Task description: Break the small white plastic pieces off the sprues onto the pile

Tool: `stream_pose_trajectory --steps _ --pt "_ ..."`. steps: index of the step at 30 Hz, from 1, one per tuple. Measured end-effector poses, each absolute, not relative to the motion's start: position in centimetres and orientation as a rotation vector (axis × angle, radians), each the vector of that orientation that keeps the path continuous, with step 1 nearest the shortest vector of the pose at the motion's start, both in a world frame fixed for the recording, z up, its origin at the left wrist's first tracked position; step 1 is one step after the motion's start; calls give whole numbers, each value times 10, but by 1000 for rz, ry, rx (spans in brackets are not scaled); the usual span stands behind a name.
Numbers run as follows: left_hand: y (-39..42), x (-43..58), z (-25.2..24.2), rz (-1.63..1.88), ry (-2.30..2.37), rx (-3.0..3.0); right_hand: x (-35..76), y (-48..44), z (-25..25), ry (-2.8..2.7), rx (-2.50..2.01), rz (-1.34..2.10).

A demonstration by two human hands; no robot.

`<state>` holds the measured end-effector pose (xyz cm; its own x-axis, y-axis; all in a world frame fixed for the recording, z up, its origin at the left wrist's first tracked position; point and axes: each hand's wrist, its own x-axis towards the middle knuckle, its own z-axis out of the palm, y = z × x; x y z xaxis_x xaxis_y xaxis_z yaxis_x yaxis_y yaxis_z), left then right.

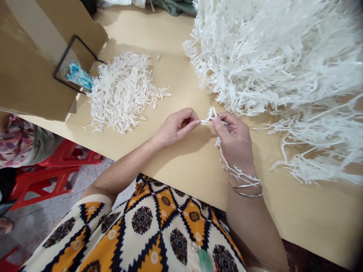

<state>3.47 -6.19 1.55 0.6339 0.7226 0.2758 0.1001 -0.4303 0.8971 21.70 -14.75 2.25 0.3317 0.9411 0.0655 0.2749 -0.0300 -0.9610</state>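
My left hand (176, 126) and my right hand (234, 138) meet above the tan table (176, 75), both pinching one white plastic strip (210, 115) with small side prongs. The strip's long tail hangs back over my right wrist, where two metal bangles sit. Beside my right hand rises a big tangled heap of long white pronged strips (283, 60). To the left of my left hand lies a smaller pile of short white plastic pieces (121, 90).
A brown cardboard box (31, 60) with a black wire frame and a clear bag with blue print (79, 75) stands at the left. Red plastic stools (53, 170) and another person's patterned clothing (14, 139) are below the table's left edge.
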Motion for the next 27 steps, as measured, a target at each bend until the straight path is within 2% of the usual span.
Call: stream_pose_trajectory --steps 7,18,27 --pt "-62 35 17 807 600 2000 213 -149 28 -1161 -1548 803" --pt "-61 41 18 766 444 2173 192 -139 15 -889 -1607 693" --pt "-59 40 18 752 432 2171 191 -135 10 -943 -1657 668"
